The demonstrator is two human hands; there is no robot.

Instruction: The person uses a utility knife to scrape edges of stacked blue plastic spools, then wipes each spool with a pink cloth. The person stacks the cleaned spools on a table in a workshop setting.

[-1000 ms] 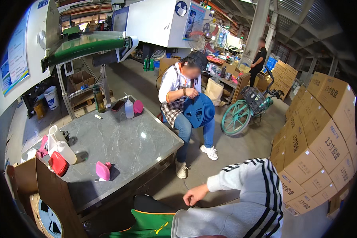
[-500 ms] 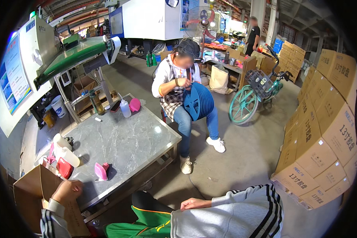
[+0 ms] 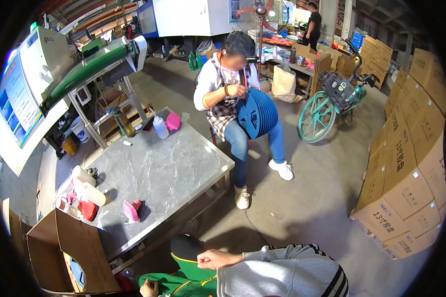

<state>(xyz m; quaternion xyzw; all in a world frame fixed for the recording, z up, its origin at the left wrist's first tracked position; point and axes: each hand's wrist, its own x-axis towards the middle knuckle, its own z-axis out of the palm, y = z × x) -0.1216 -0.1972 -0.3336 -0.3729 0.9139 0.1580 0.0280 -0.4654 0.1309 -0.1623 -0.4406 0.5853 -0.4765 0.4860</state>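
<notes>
My right hand (image 3: 219, 259) rests on the green garment (image 3: 193, 274) over my lap, its fingers curled in, with nothing seen in it. Low at the picture's edge, my left hand (image 3: 148, 288) also lies on the green cloth, fingers bent and closed; no object shows in it. An open cardboard box (image 3: 82, 247) stands left of my lap, with part of something blue (image 3: 77, 271) visible inside. Beside the box, the grey marble-patterned table (image 3: 158, 163) carries a pink item (image 3: 132, 211) and a red pouch (image 3: 87, 210).
Across the table corner sits a co-worker (image 3: 233, 94) holding blue ribbed reels (image 3: 256, 114). Stacked cartons (image 3: 406, 173) rise on the right; a teal bicycle (image 3: 318, 116) stands farther back. Bottles (image 3: 160, 127) are on the table. A machine with a green conveyor (image 3: 84, 76) is at left.
My left hand has come down from over the box and table corner to my lap. My right hand has shifted slightly left. The view has turned a little.
</notes>
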